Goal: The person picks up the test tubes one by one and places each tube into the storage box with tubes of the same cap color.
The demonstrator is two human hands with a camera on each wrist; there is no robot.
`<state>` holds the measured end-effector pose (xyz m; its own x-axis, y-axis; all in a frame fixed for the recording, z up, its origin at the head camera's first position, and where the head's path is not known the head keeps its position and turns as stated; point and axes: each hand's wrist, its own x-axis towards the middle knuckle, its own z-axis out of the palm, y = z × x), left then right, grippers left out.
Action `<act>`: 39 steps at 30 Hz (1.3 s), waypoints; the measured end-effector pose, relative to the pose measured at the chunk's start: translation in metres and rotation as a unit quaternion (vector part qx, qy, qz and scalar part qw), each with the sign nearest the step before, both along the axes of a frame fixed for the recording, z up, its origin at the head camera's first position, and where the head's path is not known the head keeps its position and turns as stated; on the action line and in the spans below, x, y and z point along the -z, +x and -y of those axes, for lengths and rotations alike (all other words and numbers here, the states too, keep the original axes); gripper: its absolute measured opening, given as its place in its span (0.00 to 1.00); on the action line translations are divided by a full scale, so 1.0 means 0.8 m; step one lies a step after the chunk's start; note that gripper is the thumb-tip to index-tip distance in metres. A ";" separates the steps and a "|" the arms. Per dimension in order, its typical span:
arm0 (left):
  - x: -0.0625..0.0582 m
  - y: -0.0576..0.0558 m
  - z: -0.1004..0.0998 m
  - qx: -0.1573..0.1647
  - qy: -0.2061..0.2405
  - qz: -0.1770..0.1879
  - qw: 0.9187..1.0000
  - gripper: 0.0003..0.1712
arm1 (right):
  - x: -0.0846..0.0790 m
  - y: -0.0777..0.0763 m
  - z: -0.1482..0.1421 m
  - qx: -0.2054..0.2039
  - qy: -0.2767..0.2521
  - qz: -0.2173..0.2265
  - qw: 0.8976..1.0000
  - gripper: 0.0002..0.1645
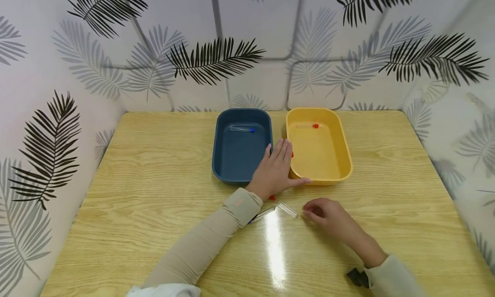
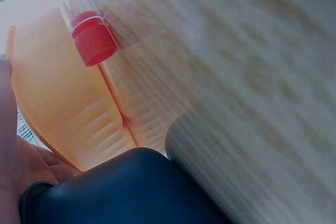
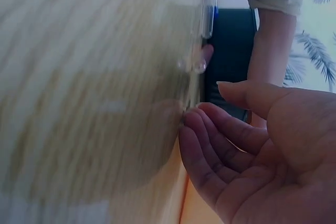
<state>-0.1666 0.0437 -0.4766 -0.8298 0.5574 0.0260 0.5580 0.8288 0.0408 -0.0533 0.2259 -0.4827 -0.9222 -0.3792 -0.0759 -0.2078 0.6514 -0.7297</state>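
My left hand [image 1: 272, 170], fingers straight, lies across the neighbouring rims of a dark blue bin [image 1: 217, 170] and a yellow bin [image 1: 346, 155]. Its thumb reaches along the yellow bin's near edge. Below it on the table is a clear tube with a red cap [image 2: 94, 43], beside a blue-capped clear tube [image 1: 264, 214], partly hidden by the left wrist. Just right of the red-capped tube's bare end hovers my right hand [image 1: 330, 219]. In the right wrist view its fingers [image 3: 210, 156] are loosely bent and the thumb stands apart, with nothing held.
Inside the blue bin lies a blue-capped tube [image 1: 242, 129]. The yellow bin holds a red-capped tube [image 1: 307, 126] at the back, and another red cap [image 1: 292, 154] shows by its left wall. A small black object [image 1: 357, 277] sits by the right sleeve.
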 end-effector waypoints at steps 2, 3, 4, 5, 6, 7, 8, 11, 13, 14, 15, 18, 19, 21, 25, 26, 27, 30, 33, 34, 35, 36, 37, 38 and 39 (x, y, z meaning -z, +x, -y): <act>-0.001 0.000 0.000 0.000 -0.001 -0.001 1.000 0.68 | 0.001 0.000 0.008 -0.003 0.006 -0.004 1.000 0.10; -0.002 0.000 0.000 0.001 -0.001 0.000 1.000 0.68 | 0.001 0.000 0.012 -0.004 0.009 -0.007 1.000 0.10; -0.002 0.001 0.000 0.001 0.000 0.001 1.000 0.68 | 0.001 0.000 0.015 -0.003 0.013 -0.011 1.000 0.10; -0.003 0.001 0.000 0.002 0.001 0.002 1.000 0.68 | 0.000 0.000 0.018 -0.001 0.018 -0.017 1.000 0.10; -0.004 0.001 0.000 0.002 0.002 0.004 1.000 0.68 | 0.000 0.001 0.021 0.001 0.022 -0.024 0.999 0.10; -0.004 0.001 0.000 0.003 0.004 0.005 1.000 0.68 | 0.000 0.001 0.024 0.004 0.027 -0.029 0.999 0.10; -0.005 0.001 0.000 0.003 0.005 0.007 1.000 0.68 | 0.000 0.001 0.026 0.007 0.031 -0.034 0.999 0.10; -0.006 0.002 0.000 0.002 0.006 0.008 1.000 0.68 | 0.001 0.002 0.033 0.017 0.041 -0.041 0.998 0.10; -0.006 0.002 0.001 0.003 0.005 0.007 1.000 0.68 | 0.002 0.001 0.037 0.024 0.046 -0.036 0.998 0.10; -0.006 0.002 0.001 0.003 0.004 0.006 1.000 0.68 | 0.002 0.001 0.039 0.027 0.048 -0.032 0.998 0.10; -0.006 0.003 0.001 0.003 0.004 0.005 1.000 0.68 | 0.003 0.001 0.041 0.030 0.050 -0.029 0.998 0.10; -0.006 0.003 0.001 0.004 0.002 0.000 1.000 0.68 | 0.004 0.000 0.047 0.035 0.056 -0.021 0.998 0.09; -0.006 0.003 0.001 0.004 0.003 -0.001 1.000 0.67 | 0.004 0.000 0.048 0.036 0.057 -0.021 0.997 0.08; -0.005 0.004 0.001 0.004 0.002 -0.002 1.000 0.68 | 0.003 -0.001 0.051 0.037 0.060 -0.021 0.997 0.07; -0.004 0.004 0.000 0.004 0.005 -0.002 1.000 0.68 | 0.003 -0.001 0.053 0.037 0.065 -0.024 0.997 0.04; -0.003 0.004 0.000 0.003 0.006 -0.002 1.000 0.68 | 0.003 -0.001 0.053 0.037 0.066 -0.022 0.997 0.04; -0.003 0.003 0.000 0.003 0.007 -0.003 1.000 0.68 | 0.003 -0.001 0.052 0.038 0.069 -0.020 0.997 0.04; -0.002 0.003 0.001 0.004 0.010 -0.006 1.000 0.68 | 0.002 -0.001 0.051 0.046 0.082 -0.012 0.995 0.04; -0.002 0.003 0.001 0.005 0.012 -0.006 1.000 0.68 | -0.001 0.000 0.048 0.054 0.099 0.002 0.994 0.05; -0.002 0.003 0.001 0.005 0.013 -0.005 1.000 0.68 | -0.002 0.000 0.046 0.055 0.103 0.007 0.993 0.05; -0.002 0.003 0.001 0.005 0.013 -0.004 1.000 0.68 | -0.004 0.000 0.045 0.055 0.105 0.012 0.993 0.05; -0.002 0.003 0.002 0.005 0.013 -0.004 1.000 0.67 | -0.006 0.001 0.043 0.055 0.106 0.018 0.993 0.05; -0.003 0.003 0.002 0.005 0.013 -0.004 1.000 0.67 | -0.007 0.001 0.041 0.055 0.107 0.022 0.992 0.05; -0.003 0.003 0.002 0.004 0.011 -0.002 1.000 0.67 | -0.008 0.001 0.040 0.055 0.110 0.028 0.992 0.05; -0.004 0.003 0.002 0.004 0.009 -0.002 1.000 0.67 | -0.009 0.002 0.039 0.056 0.111 0.034 0.992 0.05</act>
<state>-0.1643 0.0421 -0.4738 -0.8249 0.5638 0.0398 0.5652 0.8232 0.0530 -0.0520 0.1948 -0.4758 -0.9471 -0.2425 -0.2104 -0.0803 0.8134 -0.5761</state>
